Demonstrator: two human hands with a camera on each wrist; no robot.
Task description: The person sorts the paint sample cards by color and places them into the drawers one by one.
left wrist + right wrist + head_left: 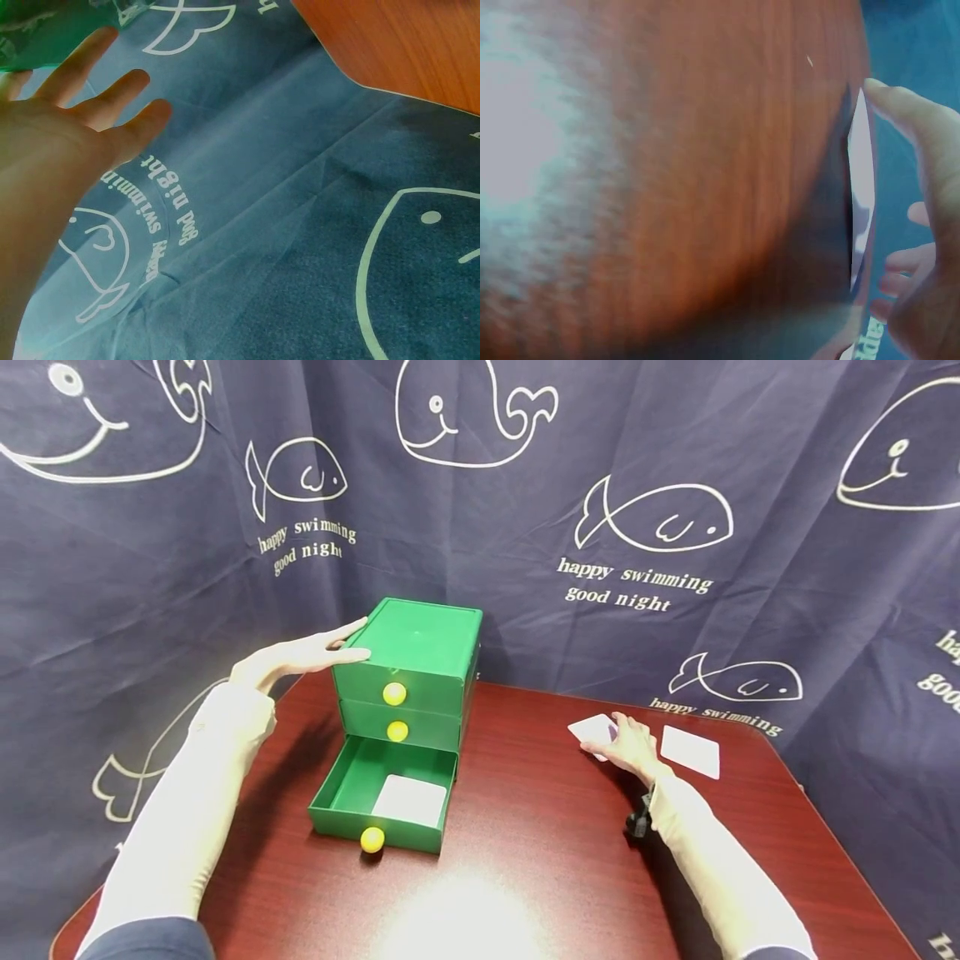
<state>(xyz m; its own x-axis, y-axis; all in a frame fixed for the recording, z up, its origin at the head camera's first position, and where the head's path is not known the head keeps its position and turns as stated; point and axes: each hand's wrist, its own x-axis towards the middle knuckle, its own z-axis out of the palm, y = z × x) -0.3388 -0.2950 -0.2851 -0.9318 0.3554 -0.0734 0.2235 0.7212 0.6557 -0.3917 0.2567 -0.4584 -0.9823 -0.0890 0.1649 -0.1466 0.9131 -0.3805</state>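
A green cabinet of three small drawers [420, 631] with yellow round knobs stands on the table's left side. My left hand [303, 653] rests against its upper left edge, fingers spread and thumb on the top; the left wrist view shows these fingers stretched out beside the green wall. The bottom drawer [348, 818] is pulled out, and a white card [411, 799] lies in its right part. Farther right, my right hand [633, 745] holds another white card [592, 729] between thumb and fingers, low over the table. In the right wrist view this card [861, 180] shows nearly edge-on.
One more white card [690, 752] lies on the dark red table [540, 802], right of my right hand. A navy curtain [517, 527] with white fish and whale drawings hangs behind the table and on both sides. A bright glare covers the table's front middle.
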